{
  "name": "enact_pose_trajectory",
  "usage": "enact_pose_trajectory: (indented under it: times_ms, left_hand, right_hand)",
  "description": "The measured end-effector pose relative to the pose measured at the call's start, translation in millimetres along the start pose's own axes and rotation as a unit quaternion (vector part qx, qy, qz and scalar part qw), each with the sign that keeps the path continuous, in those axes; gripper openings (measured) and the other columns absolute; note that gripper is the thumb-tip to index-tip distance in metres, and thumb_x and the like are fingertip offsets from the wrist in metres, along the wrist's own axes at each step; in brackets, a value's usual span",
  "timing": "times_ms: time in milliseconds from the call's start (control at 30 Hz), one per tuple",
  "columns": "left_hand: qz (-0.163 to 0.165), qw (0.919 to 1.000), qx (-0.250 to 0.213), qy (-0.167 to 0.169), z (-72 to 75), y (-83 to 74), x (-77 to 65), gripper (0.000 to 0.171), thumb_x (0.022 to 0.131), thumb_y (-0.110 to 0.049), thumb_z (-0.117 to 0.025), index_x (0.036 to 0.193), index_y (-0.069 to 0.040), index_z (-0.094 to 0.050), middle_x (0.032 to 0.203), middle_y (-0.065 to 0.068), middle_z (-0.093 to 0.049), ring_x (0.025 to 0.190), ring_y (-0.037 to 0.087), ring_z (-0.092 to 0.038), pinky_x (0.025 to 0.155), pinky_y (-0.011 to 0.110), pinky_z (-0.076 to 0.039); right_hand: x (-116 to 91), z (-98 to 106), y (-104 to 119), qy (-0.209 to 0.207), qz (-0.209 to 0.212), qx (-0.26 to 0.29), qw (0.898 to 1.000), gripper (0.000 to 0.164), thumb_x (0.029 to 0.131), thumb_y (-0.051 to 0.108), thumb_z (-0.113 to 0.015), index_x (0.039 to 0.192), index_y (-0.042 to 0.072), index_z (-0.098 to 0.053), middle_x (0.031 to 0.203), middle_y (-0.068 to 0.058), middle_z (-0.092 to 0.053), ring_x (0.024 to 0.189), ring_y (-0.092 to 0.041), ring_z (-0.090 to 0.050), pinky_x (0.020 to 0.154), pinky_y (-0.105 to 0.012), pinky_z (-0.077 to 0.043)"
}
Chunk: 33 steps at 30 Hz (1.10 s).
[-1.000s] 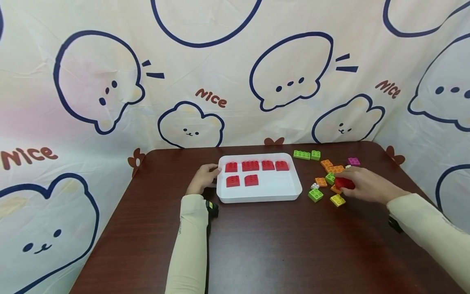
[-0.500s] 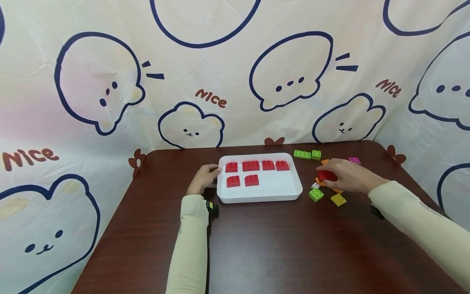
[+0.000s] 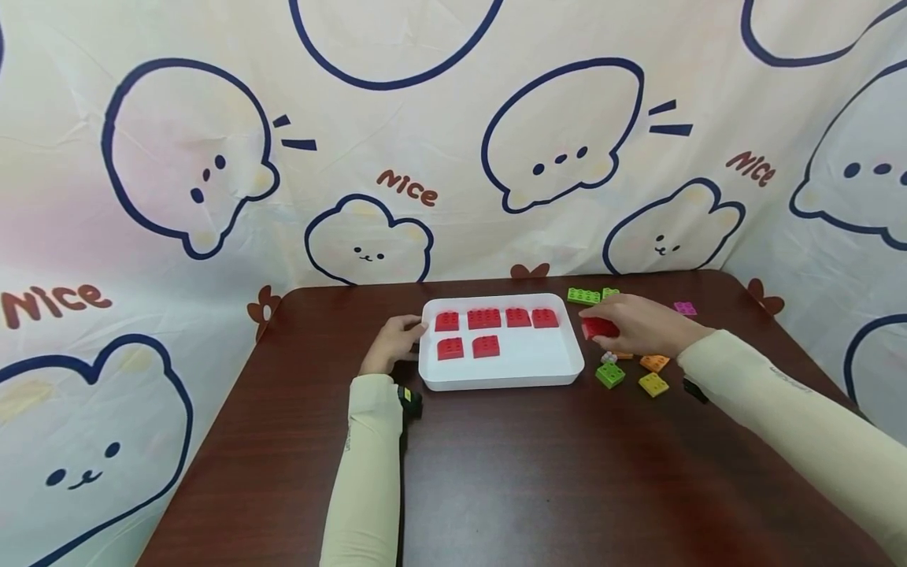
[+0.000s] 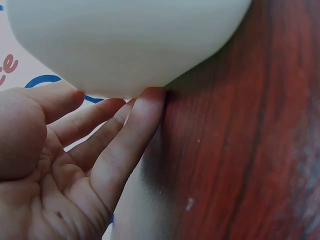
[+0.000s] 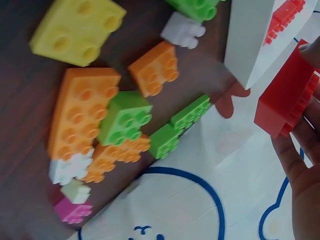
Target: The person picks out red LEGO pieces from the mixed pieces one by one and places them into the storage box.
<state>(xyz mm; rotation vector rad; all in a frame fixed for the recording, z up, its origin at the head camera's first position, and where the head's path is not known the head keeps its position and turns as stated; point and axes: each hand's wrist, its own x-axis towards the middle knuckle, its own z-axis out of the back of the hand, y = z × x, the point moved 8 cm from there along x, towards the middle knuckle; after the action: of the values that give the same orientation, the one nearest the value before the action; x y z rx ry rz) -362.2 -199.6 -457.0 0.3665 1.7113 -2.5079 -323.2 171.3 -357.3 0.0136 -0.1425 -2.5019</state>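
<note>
My right hand (image 3: 641,323) pinches a red toy building brick (image 3: 598,327) just right of the white tray (image 3: 534,361). In the right wrist view that brick (image 5: 287,92) is tilted, with its studs toward the fingers. Several red bricks sit in the tray in two rows, among them a back-row brick (image 3: 484,319) and a front-row brick (image 3: 486,346). My left hand (image 3: 388,345) rests at the tray's left end. The left wrist view shows fingertips (image 4: 152,97) touching the tray's outer wall (image 4: 130,45), fingers loosely extended.
Loose bricks lie right of the tray: a yellow brick (image 3: 653,385), a green brick (image 3: 610,375), an orange brick (image 3: 655,362), a magenta brick (image 3: 684,308) and a long green brick (image 3: 584,296). A patterned cloth (image 3: 468,157) hangs behind the dark wooden table (image 3: 496,472).
My right hand has carried the red brick leftward from the loose pile to beside the tray's right edge. The left hand and the tray stay in place.
</note>
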Motion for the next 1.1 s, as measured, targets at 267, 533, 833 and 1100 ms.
enact_pose_trajectory:
  times_ms: [267,533,833,1100]
  left_hand:
    - [0.001,1.0,-0.002,0.005,-0.4,-0.3,-0.9,0.048,0.107,-0.025,-0.053,0.148,-0.001,-0.046,0.138,0.02,-0.056,0.117,0.034,-0.06,0.092,0.046,-0.057]
    - [0.0,1.0,-0.002,0.004,-0.3,-0.2,0.0,0.048,0.107,-0.025,-0.053,0.148,-0.001,-0.046,0.138,0.02,-0.056,0.117,0.034,-0.06,0.092,0.046,-0.057]
    - [0.0,1.0,0.0,0.003,1.1,-0.8,-0.1,0.049,0.107,-0.025,-0.053,0.149,-0.001,-0.045,0.137,0.021,-0.056,0.117,0.034,-0.06,0.092,0.046,-0.057]
    - [-0.001,1.0,0.001,0.001,1.2,0.5,0.4,0.048,0.107,-0.025,-0.053,0.148,0.0,-0.046,0.137,0.021,-0.056,0.117,0.034,-0.06,0.092,0.046,-0.057]
  right_hand:
    - [16,-1,16,0.004,0.016,-0.002,1.0,0.053,0.083,0.026,-0.084,0.131,0.011,-0.068,0.126,-0.012,-0.067,0.11,-0.03,-0.061,0.087,-0.046,-0.06]
    - [36,-2,32,0.003,0.045,0.005,0.999,0.052,0.082,0.027,-0.086,0.129,0.01,-0.069,0.112,-0.006,-0.069,0.098,-0.024,-0.062,0.078,-0.038,-0.062]
    - [60,-10,45,0.03,0.04,0.009,0.999,0.056,0.084,0.028,-0.085,0.134,0.011,-0.067,0.124,-0.009,-0.069,0.109,-0.028,-0.063,0.088,-0.042,-0.059]
    - [76,-20,56,0.041,0.056,0.007,0.998,0.055,0.084,0.029,-0.085,0.132,0.009,-0.068,0.122,-0.008,-0.07,0.107,-0.026,-0.066,0.09,-0.042,-0.059]
